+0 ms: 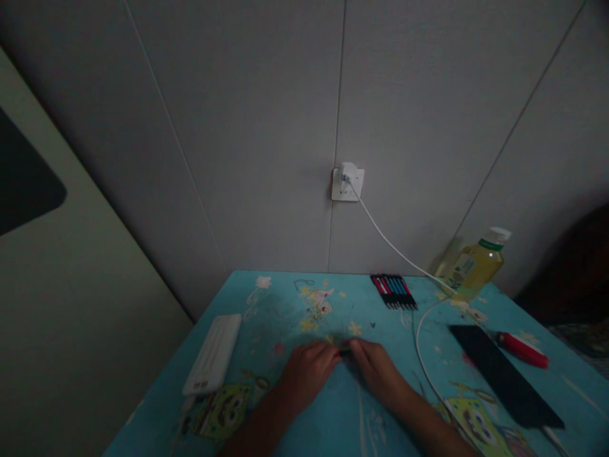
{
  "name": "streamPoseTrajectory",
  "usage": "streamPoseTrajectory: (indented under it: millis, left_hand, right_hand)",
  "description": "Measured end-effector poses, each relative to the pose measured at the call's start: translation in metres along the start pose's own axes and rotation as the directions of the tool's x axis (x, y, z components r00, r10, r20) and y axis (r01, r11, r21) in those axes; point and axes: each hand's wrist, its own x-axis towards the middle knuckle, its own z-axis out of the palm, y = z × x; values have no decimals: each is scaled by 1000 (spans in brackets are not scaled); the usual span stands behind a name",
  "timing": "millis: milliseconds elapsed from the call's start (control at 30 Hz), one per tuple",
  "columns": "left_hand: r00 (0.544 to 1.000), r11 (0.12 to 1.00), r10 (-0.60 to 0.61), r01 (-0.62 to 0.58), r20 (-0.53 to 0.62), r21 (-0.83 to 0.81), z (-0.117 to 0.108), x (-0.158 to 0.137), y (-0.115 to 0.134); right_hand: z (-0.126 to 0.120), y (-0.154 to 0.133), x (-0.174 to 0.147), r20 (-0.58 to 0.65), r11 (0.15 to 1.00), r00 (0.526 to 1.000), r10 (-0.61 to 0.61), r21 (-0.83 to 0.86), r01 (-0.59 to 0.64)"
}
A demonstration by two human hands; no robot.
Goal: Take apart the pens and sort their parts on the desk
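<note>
My left hand and my right hand meet over the middle of the table. Between their closed fingertips is a thin dark pen with a reddish part by the left fingers. Most of it is hidden by the fingers. Beyond the hands, to the right, several similar pens with red, blue and black barrels lie side by side near the table's back edge.
A white power bank lies at left. On the right are a bottle of yellow liquid, a dark flat slab and a red-handled tool. A white cable runs from the wall socket across the patterned tablecloth.
</note>
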Motion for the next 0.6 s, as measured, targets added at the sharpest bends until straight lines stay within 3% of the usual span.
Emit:
streamPoseTrajectory:
  millis: [100,233,433,600]
  left_hand:
    - [1000,999,10,-9,-14,39,-2,1,3]
    - [1000,998,-8,9,-17,61,-1,2,1]
    - [1000,999,7,-6,-23,40,1,1,-2]
    - [999,999,-40,40,-23,20,-4,2,-1]
  right_hand:
    - [2,3,1,61,998,997,46,48,-49]
    - [2,4,2,-10,990,1000,-12,139,13]
    - [-1,2,1,34,998,999,6,67,-9]
    - [0,0,1,-31,994,999,-30,103,33]
